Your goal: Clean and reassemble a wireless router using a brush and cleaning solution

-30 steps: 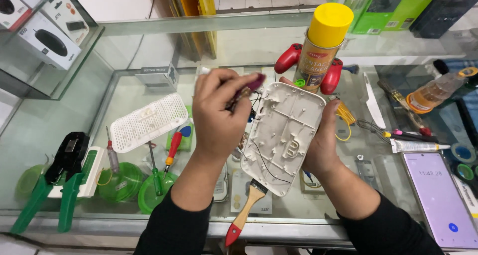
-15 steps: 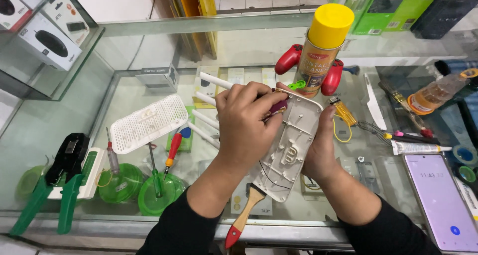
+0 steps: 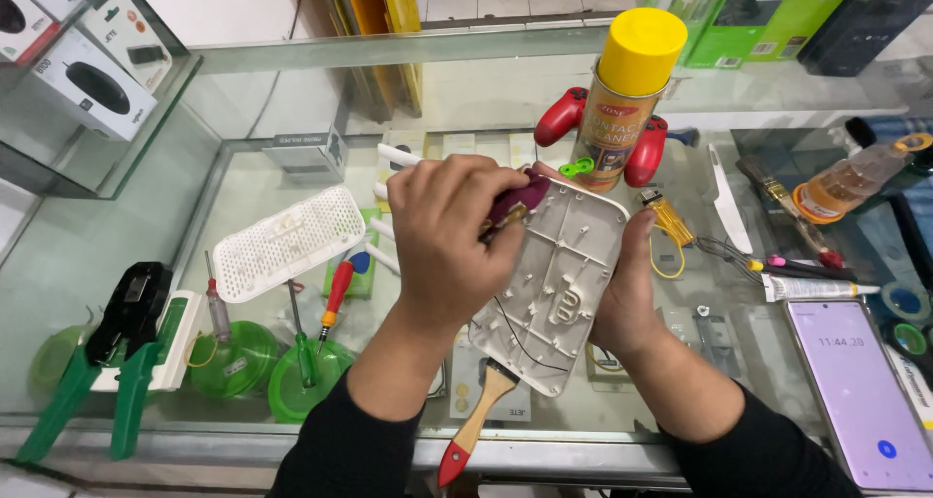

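I hold a white plastic casing shell (image 3: 559, 294), inner side up with ribs and posts showing, tilted above the glass counter (image 3: 292, 168). My right hand (image 3: 630, 309) grips its right edge from beneath, thumb on the rim. My left hand (image 3: 455, 236) is closed around a small brush (image 3: 518, 199) with a maroon grip. The brush's white handle end (image 3: 394, 155) sticks out to the upper left. Its head presses on the casing's top left corner, hidden by my fingers.
A yellow-capped spray can (image 3: 632, 90) stands in front of a red game controller (image 3: 562, 116). A white perforated cover (image 3: 287, 240), screwdrivers (image 3: 335, 294), green lids (image 3: 233, 357) and green crimping pliers (image 3: 107, 362) lie left. A wooden paintbrush (image 3: 476, 420) lies below; a phone (image 3: 860, 391) and bottle (image 3: 846, 187) sit right.
My left hand has moved up from the casing's left side to its top corner, with the brush now showing in it. The casing has tilted a little flatter in my right hand.
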